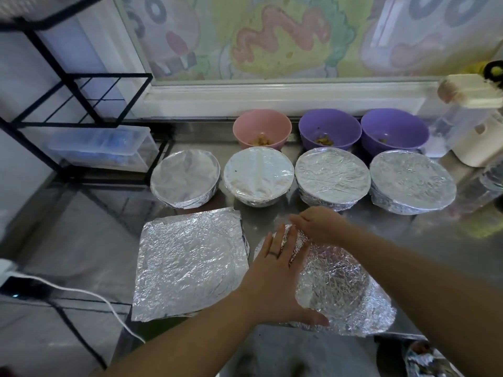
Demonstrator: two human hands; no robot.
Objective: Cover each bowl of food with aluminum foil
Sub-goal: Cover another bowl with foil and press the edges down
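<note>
- A bowl draped in a crinkled aluminium foil sheet (340, 289) is seen at the near right of the shiny steel counter (435, 240); the foil's edges are spread loose around it on the near and right sides.
- The left hand (275, 270) is laid flat on the left side of this foil, fingers straight and pressed against it, nothing grasped.
- The right hand (318, 227) is cupped over the foil's far edge with fingers bent; whether the foil is pinched cannot be told.
- A flat square piece of aluminium foil (190, 262) is laid just left of the draped bowl.
- Four round foil-covered bowls (332, 176) are lined up in a row across the middle, beyond the hands.
- Farther back, a pink plastic bowl (261, 127) and two purple plastic bowls (329, 129) are left uncovered, a little food showing inside each.
- A black metal rack (81, 99) is placed at the far left, with a clear plastic box (109, 148) beneath it.
</note>
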